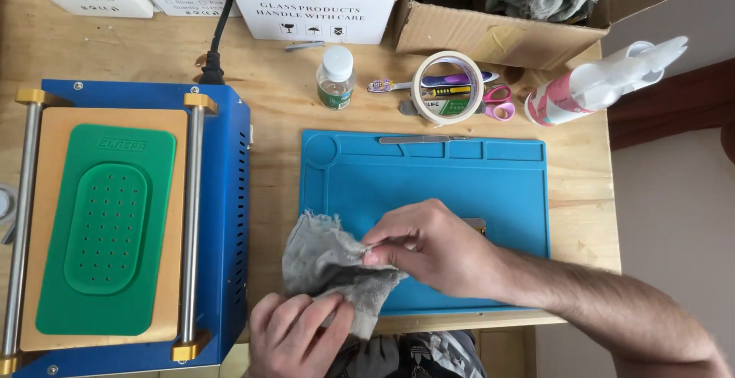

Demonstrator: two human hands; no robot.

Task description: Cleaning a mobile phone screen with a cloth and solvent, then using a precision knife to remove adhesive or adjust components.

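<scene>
Grey, frayed cloth lies bunched at the near left corner of a blue work mat on the wooden counter, and both hands grip it. The right hand comes in from the right and pinches the cloth's upper fold between thumb and fingertips. The left hand sits at the counter's near edge, fingers curled over the cloth's lower part and pressing it down. Just left of the cloth stands a blue machine with a green perforated pad on top. Beyond the mat are a small clear bottle, a roll of tape, pink-handled scissors and a spray bottle, with cardboard boxes behind them.
</scene>
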